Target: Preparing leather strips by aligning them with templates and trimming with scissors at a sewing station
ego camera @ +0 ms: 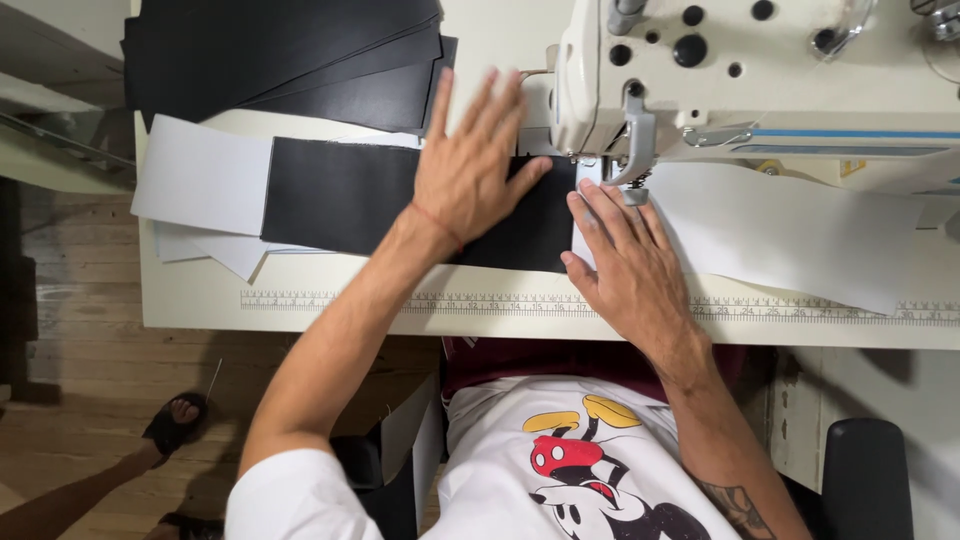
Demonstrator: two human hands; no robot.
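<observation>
1 white table [200,300], 1 sewing machine [760,70], 1 stack of black sheets [280,50] at back. 1 black piece [340,195] lies flat btwn white sheets, running under the needle. 2 hands: left hand [470,170] flat on it, fingers spread; right hand [625,260] flat by presser foot, fingers nearly together.

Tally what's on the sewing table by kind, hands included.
Hands: 2, left hand and right hand, both flat on the material
Sewing machine: 1
Black piece under the hands: 1
Stack of black sheets: 1
Total: 5
</observation>
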